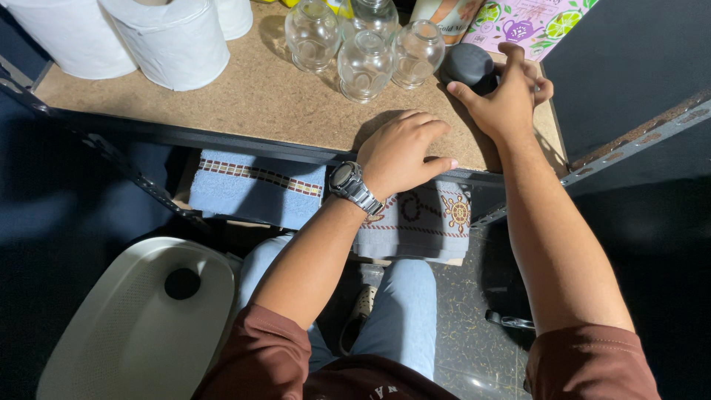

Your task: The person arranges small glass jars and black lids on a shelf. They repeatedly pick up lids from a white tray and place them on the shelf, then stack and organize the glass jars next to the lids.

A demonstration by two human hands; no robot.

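Two hands work at the shelf (pixel 244 104); our right hand (pixel 507 100) has its grip closed around a dark round lid (pixel 468 65) beside the glass jars (pixel 364 65); our left hand (pixel 404 152) rests loosely curled, holding nothing.

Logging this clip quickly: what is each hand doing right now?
Left hand: loosely curled, resting palm-down on the shelf board, holding nothing.
Right hand: closed around a round black lid.
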